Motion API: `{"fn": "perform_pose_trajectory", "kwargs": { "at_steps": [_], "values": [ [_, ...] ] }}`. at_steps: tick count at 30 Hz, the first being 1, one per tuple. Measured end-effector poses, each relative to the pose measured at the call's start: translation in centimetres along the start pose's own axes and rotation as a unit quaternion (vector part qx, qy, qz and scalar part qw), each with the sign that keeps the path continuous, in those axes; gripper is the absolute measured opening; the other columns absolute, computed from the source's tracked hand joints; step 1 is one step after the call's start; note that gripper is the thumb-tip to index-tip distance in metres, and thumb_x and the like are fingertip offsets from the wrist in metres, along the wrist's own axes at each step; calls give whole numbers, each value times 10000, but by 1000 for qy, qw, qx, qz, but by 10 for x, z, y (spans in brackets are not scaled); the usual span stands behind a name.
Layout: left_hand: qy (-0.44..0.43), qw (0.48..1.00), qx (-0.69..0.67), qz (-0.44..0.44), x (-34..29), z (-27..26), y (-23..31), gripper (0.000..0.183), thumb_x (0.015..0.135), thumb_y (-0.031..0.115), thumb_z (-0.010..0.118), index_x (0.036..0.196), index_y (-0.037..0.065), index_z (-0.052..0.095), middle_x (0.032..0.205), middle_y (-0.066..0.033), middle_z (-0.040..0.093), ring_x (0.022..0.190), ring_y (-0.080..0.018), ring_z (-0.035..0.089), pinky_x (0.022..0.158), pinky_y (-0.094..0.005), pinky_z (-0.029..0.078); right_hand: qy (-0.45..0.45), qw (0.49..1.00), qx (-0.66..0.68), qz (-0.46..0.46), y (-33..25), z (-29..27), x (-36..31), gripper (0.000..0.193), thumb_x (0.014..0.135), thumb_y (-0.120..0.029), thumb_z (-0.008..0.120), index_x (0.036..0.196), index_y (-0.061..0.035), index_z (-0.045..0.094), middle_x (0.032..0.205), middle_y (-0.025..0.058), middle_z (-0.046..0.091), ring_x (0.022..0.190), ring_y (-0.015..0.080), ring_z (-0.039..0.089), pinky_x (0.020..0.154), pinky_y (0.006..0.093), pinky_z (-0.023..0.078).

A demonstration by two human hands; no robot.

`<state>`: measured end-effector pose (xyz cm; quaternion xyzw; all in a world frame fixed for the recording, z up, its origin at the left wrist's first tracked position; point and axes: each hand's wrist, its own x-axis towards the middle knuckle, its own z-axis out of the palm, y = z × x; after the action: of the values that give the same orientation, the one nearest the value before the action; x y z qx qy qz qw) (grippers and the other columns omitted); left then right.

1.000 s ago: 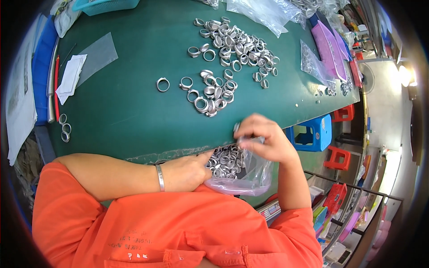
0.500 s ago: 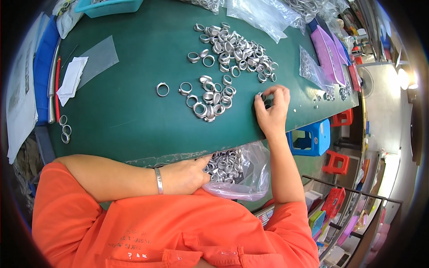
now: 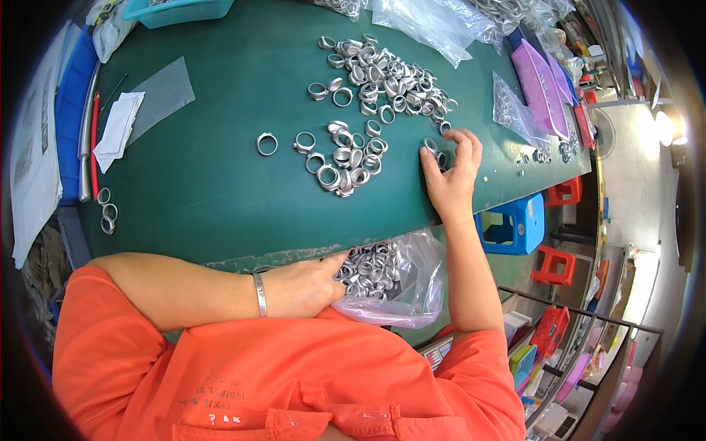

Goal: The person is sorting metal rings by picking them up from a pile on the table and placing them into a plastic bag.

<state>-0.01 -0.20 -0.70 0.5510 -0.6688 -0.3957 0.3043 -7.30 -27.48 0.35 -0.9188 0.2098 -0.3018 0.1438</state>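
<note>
At the table's near edge my left hand is closed on the rim of a clear plastic bag. The bag holds many silver-coloured metal rings. My right hand is over the table with thumb and fingers apart. Loose rings lie between its thumb and fingers, and its fingertips reach a ring at the edge of the large pile. That large ring pile spreads farther back. A smaller ring group lies left of my right hand, with a single ring farther left.
The green tabletop carries white paper slips, a red pen and several rings at left. Plastic bags and a teal basket stand at the back. A pink basket and blue stool are at right.
My right hand has opened its fingers and stretched them slightly away from me toward the large pile. The rings by its thumb are more exposed. My left hand stays on the bag.
</note>
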Motion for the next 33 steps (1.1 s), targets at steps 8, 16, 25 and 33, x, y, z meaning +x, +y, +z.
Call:
{"fn": "perform_pose_trajectory", "kwargs": {
  "at_steps": [8, 16, 25, 33],
  "values": [
    [-7, 1000, 19, -1, 0, -2, 1, 88, 780, 59, 582, 790, -24, 611, 1373, -450, 274, 997, -462, 609, 833, -415, 527, -104, 990, 100, 4, -15, -17, -10, 192, 762, -32, 681, 931, -10, 592, 1105, 154, 546, 989, 286, 561, 833, 341, 471],
    [16, 999, 28, 21, -1, 4, -2, 131, 766, 70, 572, 811, -35, 637, 1369, -448, 283, 953, -464, 623, 839, -426, 521, -298, 894, 293, -161, -54, -41, -30, 226, 705, 37, 652, 919, -36, 653, 1010, 128, 609, 943, 296, 574, 846, 370, 461],
    [-26, 1000, 7, -7, 2, -1, 2, 125, 787, 82, 553, 790, -33, 600, 1390, -433, 275, 1046, -475, 584, 880, -423, 506, -120, 974, 122, -146, -43, -2, 1, 172, 774, 73, 634, 920, -13, 657, 969, 132, 640, 882, 291, 607, 775, 345, 497],
    [-2, 1000, 20, -1, 0, -2, 5, 102, 775, 65, 568, 777, -35, 588, 1378, -431, 291, 1001, -473, 600, 859, -434, 512, -143, 957, 246, -59, -46, -1, -1, 276, 740, -17, 649, 1014, -36, 624, 1108, 140, 583, 1043, 285, 536, 913, 381, 408]
  ]
}}
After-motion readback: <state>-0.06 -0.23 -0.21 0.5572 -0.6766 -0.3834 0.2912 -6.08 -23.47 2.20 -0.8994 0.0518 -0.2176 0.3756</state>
